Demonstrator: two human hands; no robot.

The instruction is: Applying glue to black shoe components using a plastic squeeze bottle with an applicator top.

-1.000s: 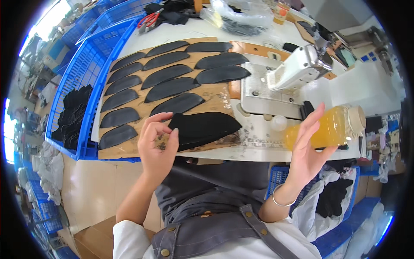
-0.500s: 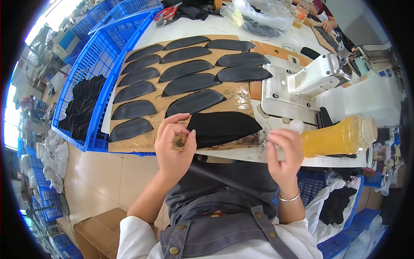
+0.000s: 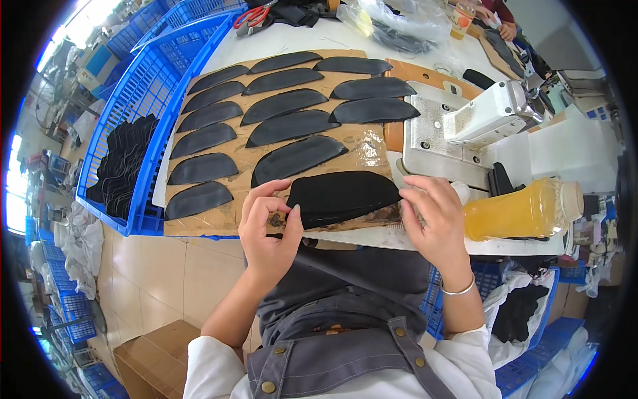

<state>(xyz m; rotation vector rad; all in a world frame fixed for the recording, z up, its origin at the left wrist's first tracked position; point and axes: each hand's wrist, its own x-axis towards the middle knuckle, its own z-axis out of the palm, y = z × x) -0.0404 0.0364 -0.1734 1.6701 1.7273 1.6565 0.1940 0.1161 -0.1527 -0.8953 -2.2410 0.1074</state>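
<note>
A black curved fabric piece [image 3: 342, 196] lies at the near edge of a brown cardboard sheet [image 3: 372, 149]. Thumb and fingers of my left hand [image 3: 271, 223] close on its left end. At its pointed right tip, my right hand [image 3: 432, 216] pinches the edge between thumb and forefinger. Several similar dark half-moon pieces, such as a smooth one [image 3: 299, 159] just beyond, are laid out in rows on the cardboard.
A blue crate [image 3: 143, 199] with stacked black pieces stands at the left. To the right are a white sewing machine [image 3: 488, 116] and a bottle of yellow liquid [image 3: 512, 216]. Red-handled scissors [image 3: 254, 16] and a clear plastic bag [image 3: 399, 26] lie at the back. Another person's hand [image 3: 507, 31] shows far right.
My right hand has moved left and taken the tip of the fabric piece. My left hand stays on the other end. The view has shifted slightly.
</note>
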